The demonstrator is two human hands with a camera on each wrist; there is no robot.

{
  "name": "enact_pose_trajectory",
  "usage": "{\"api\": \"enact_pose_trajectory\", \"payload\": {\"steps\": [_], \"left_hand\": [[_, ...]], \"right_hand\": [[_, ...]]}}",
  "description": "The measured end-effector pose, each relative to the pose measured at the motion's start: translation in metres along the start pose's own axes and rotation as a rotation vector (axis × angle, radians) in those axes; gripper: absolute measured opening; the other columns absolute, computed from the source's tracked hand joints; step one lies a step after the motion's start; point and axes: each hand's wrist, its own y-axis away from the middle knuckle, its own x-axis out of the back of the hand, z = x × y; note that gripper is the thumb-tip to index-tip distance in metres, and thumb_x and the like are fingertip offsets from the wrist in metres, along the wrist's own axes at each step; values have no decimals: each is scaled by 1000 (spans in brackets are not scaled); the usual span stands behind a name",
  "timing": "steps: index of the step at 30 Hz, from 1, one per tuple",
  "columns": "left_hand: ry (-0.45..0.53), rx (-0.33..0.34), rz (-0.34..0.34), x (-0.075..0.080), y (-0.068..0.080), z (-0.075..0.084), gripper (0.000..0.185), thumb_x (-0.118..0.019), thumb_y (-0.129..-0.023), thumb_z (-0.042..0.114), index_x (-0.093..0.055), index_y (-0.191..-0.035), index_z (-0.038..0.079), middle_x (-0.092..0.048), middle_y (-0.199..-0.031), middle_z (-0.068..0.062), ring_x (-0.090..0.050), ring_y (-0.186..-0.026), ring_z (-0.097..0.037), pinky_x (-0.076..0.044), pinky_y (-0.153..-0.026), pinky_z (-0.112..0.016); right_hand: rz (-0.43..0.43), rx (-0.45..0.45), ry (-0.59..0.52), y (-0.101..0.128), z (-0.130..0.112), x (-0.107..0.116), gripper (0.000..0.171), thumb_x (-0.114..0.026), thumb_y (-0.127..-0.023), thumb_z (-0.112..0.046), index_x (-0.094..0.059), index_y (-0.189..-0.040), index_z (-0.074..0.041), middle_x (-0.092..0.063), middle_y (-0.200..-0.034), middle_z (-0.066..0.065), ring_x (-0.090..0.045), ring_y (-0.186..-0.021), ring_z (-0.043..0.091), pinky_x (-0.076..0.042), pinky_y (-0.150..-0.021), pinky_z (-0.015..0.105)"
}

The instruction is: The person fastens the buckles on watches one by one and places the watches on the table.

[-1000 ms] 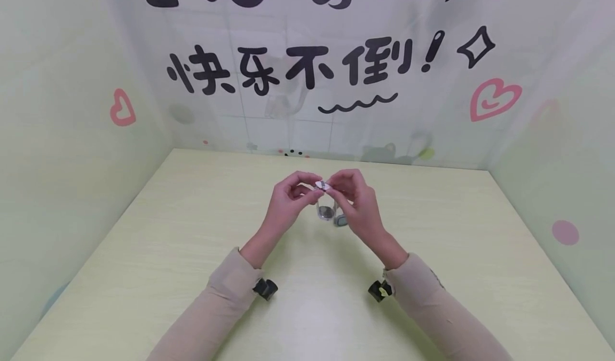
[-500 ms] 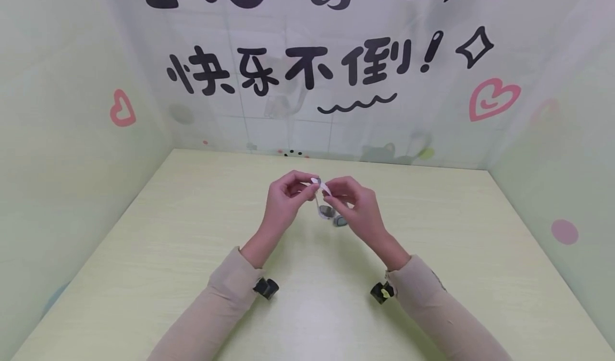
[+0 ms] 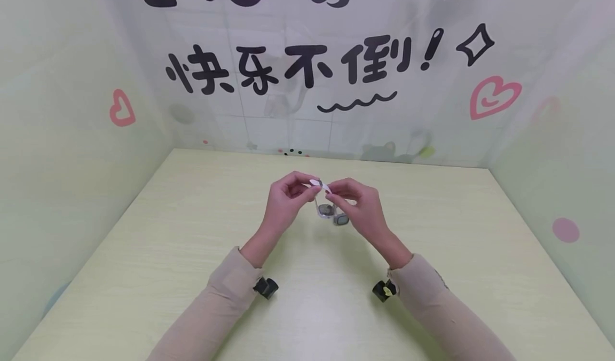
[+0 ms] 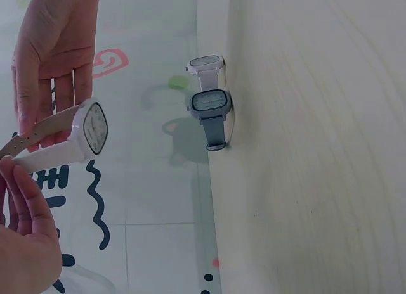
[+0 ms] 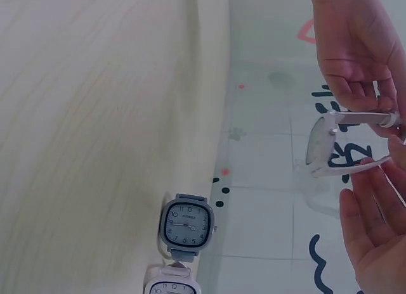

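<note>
A white wristwatch (image 3: 326, 210) hangs face down-forward from its strap, held above the table between both hands. My left hand (image 3: 283, 203) pinches one strap end; a metal buckle (image 5: 390, 120) shows beside it in the right wrist view. The other strap end, which has small holes, is pinched by my right hand (image 3: 362, 209). Both strap ends (image 3: 321, 183) come close together at the fingertips; whether they are fastened cannot be made out. Beyond the hands, a grey-blue watch (image 5: 188, 224) stands on the table, with a pale watch (image 4: 206, 63) right beside it.
A light wood-patterned table (image 3: 216, 190) lies under the hands. Pale printed walls (image 3: 307, 126) with black lettering enclose it at the back and sides. Small black wrist cameras (image 3: 266, 288) sit at both sleeve cuffs.
The right hand has shifted slightly toward the person and to the right. The strap ends, bunched together at the fingertips a second ago, now show as a longer white arc between the hands.
</note>
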Motion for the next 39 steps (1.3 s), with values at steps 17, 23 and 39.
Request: {"api": "enact_pose_trajectory", "payload": {"steps": [17,23,39], "left_hand": [[-564,-182,-30,-10,3,-1,13,-74,-89,12,-72,-101,7,-72,-92,-6,-64,-69,-11,-58,-67,-21],[-708,-111,-74,-11,4,2,13,-74,-90,17,-71,-101,11,-70,-91,-1,-61,-70,-10,-56,-66,-21],[-779,-40,-84,-9,4,-2,13,-75,-89,15,-70,-101,12,-71,-90,-2,-60,-70,-10,-53,-62,-22]], "right_hand": [[13,45,326,-10,-20,-3,9,-73,-90,-13,-70,-91,-5,-73,-95,9,-70,-92,24,-61,-86,40],[27,11,286,-7,-17,-3,6,-70,-91,-10,-69,-93,-4,-73,-89,8,-72,-85,22,-61,-85,39],[15,-121,96,-7,-17,6,15,-58,-100,-14,-63,-105,0,-75,-94,16,-73,-77,29,-62,-73,33]]}}
